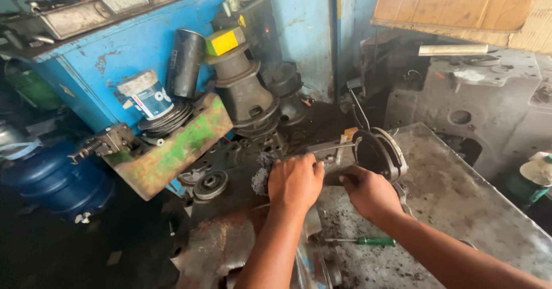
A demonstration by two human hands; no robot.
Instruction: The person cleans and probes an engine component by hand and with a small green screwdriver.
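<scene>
Centre of frame: left hand (pixel 294 181) over a wad of rag (pixel 262 175), pressed to the left end of a metal part (pixel 333 154). Right hand (pixel 368 192) just right of it, against the same part, with a round disc housing (pixel 380 153) directly behind. All sit on the workbench (pixel 460 208), which fills the lower right. Screwdriver (pixel 368 241) lies on the bench between the forearms. Left of centre: tilted tray (pixel 172 151), a tin (pixel 146 95) and a cylinder filter (pixel 185 62) above it, a pulley (pixel 210 184) below. Upper left: cabinet (pixel 115 53). Far left: drum (pixel 54 180). Upper right: engine block (pixel 477 93), behind the bench.
</scene>
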